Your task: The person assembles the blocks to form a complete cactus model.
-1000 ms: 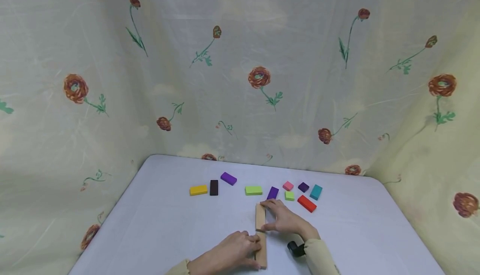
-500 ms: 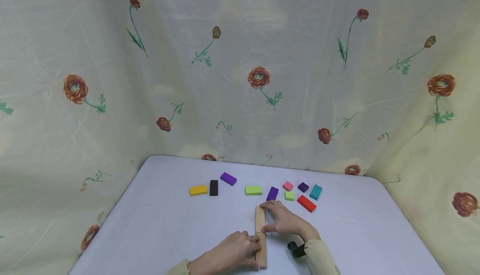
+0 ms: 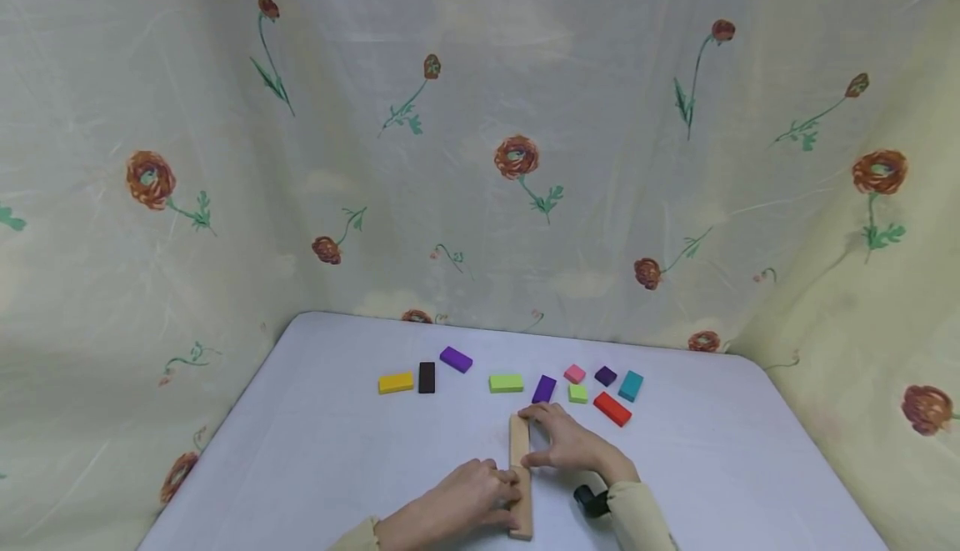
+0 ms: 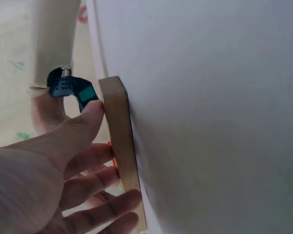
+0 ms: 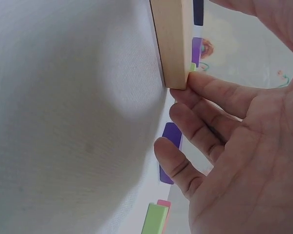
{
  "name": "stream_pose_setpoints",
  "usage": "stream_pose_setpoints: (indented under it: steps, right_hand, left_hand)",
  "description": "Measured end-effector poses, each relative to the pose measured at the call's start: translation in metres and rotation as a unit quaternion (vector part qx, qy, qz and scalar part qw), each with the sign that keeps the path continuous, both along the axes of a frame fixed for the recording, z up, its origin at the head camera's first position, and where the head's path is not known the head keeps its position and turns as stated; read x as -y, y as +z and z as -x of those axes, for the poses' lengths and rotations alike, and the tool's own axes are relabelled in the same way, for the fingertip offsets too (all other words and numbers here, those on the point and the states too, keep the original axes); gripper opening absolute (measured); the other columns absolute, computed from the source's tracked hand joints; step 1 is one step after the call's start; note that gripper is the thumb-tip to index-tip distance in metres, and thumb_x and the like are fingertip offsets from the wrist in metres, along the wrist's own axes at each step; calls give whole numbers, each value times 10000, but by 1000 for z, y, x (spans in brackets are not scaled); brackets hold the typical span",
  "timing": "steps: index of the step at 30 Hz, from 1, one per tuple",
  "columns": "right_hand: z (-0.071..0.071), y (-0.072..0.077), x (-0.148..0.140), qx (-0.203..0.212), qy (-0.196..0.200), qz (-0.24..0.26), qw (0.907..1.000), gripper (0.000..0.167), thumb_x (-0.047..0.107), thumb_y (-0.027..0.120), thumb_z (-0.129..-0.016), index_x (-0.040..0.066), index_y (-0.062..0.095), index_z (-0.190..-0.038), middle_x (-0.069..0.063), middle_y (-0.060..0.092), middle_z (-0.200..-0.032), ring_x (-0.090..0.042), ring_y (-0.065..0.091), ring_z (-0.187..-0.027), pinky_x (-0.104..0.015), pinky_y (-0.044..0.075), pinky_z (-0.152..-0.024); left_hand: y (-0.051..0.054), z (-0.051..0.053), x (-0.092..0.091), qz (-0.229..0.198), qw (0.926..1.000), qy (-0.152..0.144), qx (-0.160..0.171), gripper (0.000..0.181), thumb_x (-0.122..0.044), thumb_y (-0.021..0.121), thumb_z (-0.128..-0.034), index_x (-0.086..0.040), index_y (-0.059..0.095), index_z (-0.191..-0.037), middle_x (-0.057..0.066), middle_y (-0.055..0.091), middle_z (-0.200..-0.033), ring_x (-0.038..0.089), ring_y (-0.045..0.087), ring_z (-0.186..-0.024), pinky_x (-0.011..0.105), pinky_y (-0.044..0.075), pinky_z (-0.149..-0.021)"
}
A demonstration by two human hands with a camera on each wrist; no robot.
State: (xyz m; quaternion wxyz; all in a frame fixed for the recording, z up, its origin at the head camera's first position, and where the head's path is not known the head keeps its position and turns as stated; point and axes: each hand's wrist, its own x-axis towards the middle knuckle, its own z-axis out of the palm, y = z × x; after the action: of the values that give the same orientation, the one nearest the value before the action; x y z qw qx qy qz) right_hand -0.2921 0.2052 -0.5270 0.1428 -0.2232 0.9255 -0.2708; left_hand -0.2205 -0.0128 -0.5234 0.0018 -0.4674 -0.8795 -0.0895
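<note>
Wooden blocks [image 3: 519, 441] end to end, gap gone, in the grip of both hands [image 3: 474, 497].

Near block [image 3: 522, 508]: lt. brown wood, plain, rectangular, lying lengthwise on white tabletop [image 3: 315, 443]. Far block [image 3: 519, 441]: same wood & shape, lined up w/ it (ends look to be touching), both running approx. front to back.

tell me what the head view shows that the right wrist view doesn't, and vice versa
Only the head view: the left hand, the yellow block, the red block and the teal block.
Only the right wrist view: the palm side of the right hand.
Both: the right hand touching the far wooden block, the pink block and the white table.
</note>
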Motion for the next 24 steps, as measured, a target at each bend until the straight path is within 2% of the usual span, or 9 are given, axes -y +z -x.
stream_pose_setpoints:
  steps: [2, 6, 10, 12, 15, 17, 21, 24]
  right_hand:
    - [0, 0, 0, -10, 9, -11, 10000, 720, 420, 771, -770, 161, 489, -1379, -101, 450, -1426, -313, 387, -1325, -639, 349, -1037]
    - [0, 0, 0, -76, 34, -49, 10000, 736, 443, 763, -776, 151, 482, -1391, -106, 453, -1427, -312, 396, -1316, -631, 358, -1034]
    - [0, 3, -2, -331, -96, 96, 9994, 717, 453, 737, -804, 138, 482, -1395, -91, 480, -1408, -295, 433, -1287, -601, 389, -1025]
    - [0, 5, -5, -522, -312, 327, 9976, 664, 417, 733, -820, 136, 498, -1374, -66, 508, -1372, -284, 458, -1263, -587, 401, -1021]
    - [2, 9, -11, -742, -791, 817, 9907, 550, 318, 736, -837, 153, 517, -1315, -9, 525, -1287, -276, 475, -1213, -547, 419, -1007]
    - [3, 11, -17, -932, -1061, 1149, 9833, 492, 238, 732, -843, 133, 518, -1273, -13, 523, -1233, -291, 473, -1187, -538, 414, -999]
    - [9, 11, -29, -1224, -1469, 1632, 9679, 444, 103, 727, -820, 82, 509, -1206, -64, 522, -1165, -305, 456, -1131, -516, 403, -964]
    - [13, 8, -38, -1316, -1654, 1681, 9628, 441, 55, 721, -799, 75, 506, -1184, -86, 530, -1145, -293, 446, -1105, -464, 399, -929]
  left_hand:
    - [0, 1, 0, -58, 9999, 18, 134, 364, -488, 636, -855, -253, 731, -1116, -143, 687, -1120, -41, 563, -826, 112, 437, -663]
    - [-1, 4, 0, -162, 9997, 79, 188, 375, -495, 664, -826, -238, 738, -1088, -146, 678, -1073, -27, 538, -853, 114, 434, -692]
    - [-4, 6, -2, -143, 9985, 501, 153, 524, -599, 673, -751, -224, 689, -1116, -96, 612, -1167, 43, 537, -999, 209, 474, -799]
    - [-6, 8, -2, -95, 9971, 746, 81, 683, -666, 658, -711, -197, 628, -1207, -50, 559, -1273, 92, 522, -1122, 294, 474, -887]
    - [-10, 11, -2, -82, 9958, 908, -41, 895, -733, 630, -682, -162, 510, -1360, -11, 473, -1425, 149, 451, -1295, 426, 434, -992]
    - [-12, 13, 0, -66, 9960, 886, -71, 981, -754, 615, -686, -145, 432, -1433, 4, 432, -1472, 159, 413, -1345, 464, 411, -1019]
    - [-14, 17, 1, 47, 9960, 850, 257, 987, -773, 579, -703, -163, 405, -1459, -11, 398, -1507, 148, 381, -1377, 485, 393, -1041]
    - [-15, 19, 2, 142, 9945, 872, 559, 972, -778, 562, -706, -181, 410, -1458, -32, 400, -1509, 130, 377, -1378, 464, 388, -1051]
